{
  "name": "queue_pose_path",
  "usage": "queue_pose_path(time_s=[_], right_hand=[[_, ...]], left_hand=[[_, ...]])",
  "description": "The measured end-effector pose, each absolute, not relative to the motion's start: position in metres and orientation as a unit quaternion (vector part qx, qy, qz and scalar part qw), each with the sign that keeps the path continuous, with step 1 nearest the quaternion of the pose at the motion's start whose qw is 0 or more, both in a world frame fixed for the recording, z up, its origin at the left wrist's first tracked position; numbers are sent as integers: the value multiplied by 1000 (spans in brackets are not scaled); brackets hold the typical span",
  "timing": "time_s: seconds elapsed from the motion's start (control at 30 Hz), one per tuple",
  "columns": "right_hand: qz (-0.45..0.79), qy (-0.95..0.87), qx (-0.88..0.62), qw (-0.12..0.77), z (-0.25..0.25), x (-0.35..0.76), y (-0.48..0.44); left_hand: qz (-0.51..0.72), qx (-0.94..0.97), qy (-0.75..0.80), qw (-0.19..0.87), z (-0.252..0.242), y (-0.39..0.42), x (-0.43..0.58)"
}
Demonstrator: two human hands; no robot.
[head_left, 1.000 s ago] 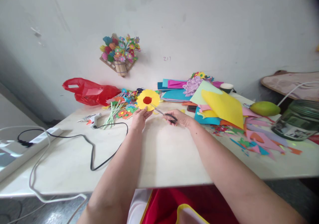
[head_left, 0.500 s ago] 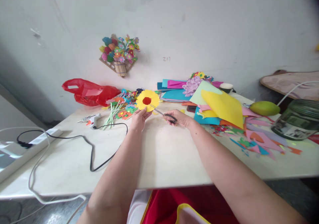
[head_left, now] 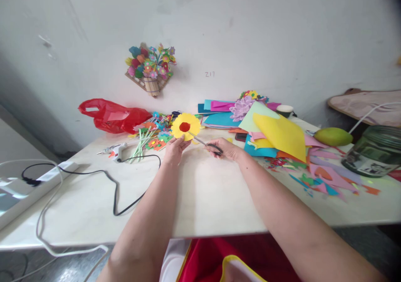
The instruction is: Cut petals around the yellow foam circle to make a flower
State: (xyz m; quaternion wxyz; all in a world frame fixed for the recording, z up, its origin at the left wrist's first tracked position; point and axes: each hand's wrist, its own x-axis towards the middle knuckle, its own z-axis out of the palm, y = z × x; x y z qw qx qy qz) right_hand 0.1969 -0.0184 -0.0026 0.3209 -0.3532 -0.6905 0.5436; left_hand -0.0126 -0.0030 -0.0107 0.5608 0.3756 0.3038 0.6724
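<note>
A yellow flower cut-out (head_left: 194,122) with a scalloped edge and a dark red round centre (head_left: 184,127) is held up over the table. My left hand (head_left: 176,149) is closed on its lower edge, thumb in front. Closed around the dark handles of a pair of scissors (head_left: 200,140) is my right hand (head_left: 223,149). The metal blades point up and left, their tip at the lower right of the red centre. Whether the tip touches the flower I cannot tell.
On the left are a glue gun (head_left: 118,151) with its black cord, a power strip (head_left: 59,171) and a red plastic bag (head_left: 112,117). Coloured sheets (head_left: 278,133), scraps (head_left: 328,177), a mango (head_left: 333,136) and a glass jar (head_left: 372,152) occupy the right side.
</note>
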Motion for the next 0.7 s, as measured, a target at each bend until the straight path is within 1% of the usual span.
queue_pose_path(time_s=[0.7], right_hand=[[547,-689,-345,328,-8,199,-12]], left_hand=[[670,369,306,567,-8,-5,-13]])
